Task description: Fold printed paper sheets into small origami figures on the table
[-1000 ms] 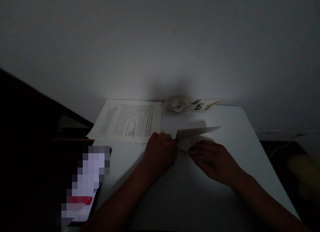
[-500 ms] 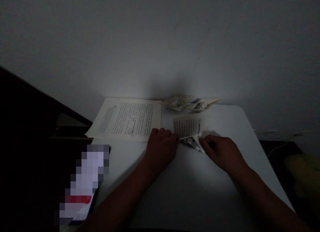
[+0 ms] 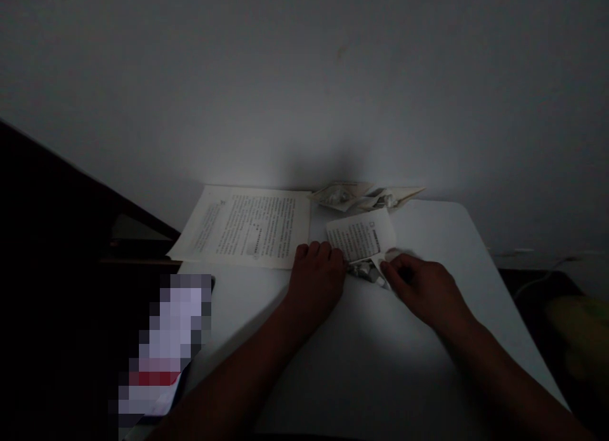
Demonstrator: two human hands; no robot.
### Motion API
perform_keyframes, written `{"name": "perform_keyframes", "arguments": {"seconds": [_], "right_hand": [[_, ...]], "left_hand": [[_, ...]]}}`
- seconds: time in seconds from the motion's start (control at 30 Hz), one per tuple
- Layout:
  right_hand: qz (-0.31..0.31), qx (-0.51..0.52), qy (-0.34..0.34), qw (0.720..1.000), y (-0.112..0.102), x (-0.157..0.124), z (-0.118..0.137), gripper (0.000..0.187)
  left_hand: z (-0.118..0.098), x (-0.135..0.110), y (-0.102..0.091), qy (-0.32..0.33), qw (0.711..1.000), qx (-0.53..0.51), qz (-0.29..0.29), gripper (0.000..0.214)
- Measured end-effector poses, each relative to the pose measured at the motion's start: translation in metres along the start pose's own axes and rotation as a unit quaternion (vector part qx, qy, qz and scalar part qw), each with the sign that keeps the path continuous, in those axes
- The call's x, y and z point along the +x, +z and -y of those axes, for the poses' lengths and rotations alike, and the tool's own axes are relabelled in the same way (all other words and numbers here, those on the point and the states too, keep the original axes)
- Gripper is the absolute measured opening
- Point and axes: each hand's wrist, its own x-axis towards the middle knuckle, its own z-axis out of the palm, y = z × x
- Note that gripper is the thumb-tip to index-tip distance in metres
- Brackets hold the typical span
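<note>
Paper is lifting off the table now, flap tilting up between the hands. Left hand is pinching its near-left edge, right hand gripping the near-right corner; it's lying crosswise just beyond both sets of fingers, equally close.

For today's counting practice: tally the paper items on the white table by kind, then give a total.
Flat printed sheet: 1
Finished folded paper shapes, by the wall: 2
Half-folded printed paper, held between left hand and right hand: 1
Total: 4
</note>
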Motion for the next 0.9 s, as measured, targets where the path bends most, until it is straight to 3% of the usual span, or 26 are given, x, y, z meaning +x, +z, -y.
{"name": "perform_keyframes", "arguments": {"seconds": [0.13,0.23,0.33,0.4,0.57,0.9], "right_hand": [[0.009,-0.013,0.004,1.000,0.000,0.001,0.001,0.033],[0.012,-0.012,-0.003,1.000,-0.001,0.002,0.002,0.034],[0.012,-0.014,-0.008,1.000,-0.001,0.003,0.002,0.035],[0.010,-0.021,-0.004,1.000,0.000,0.002,0.001,0.034],[0.008,-0.037,0.006,0.999,-0.002,0.001,0.000,0.031],[0.034,-0.023,0.032,0.999,-0.007,0.003,0.004,0.024]], "left_hand": [[-0.013,-0.004,-0.005,-0.027,0.999,-0.022,-0.005,0.018],[-0.036,-0.013,-0.005,0.005,0.997,-0.072,-0.009,0.020],[-0.059,-0.024,0.002,0.029,0.995,-0.095,-0.020,0.047],[-0.067,-0.030,0.008,0.031,0.994,-0.099,-0.031,0.054],[-0.074,-0.033,0.016,0.024,0.993,-0.112,-0.022,0.060],[-0.071,-0.030,0.013,0.008,0.994,-0.113,0.002,0.070]]}}
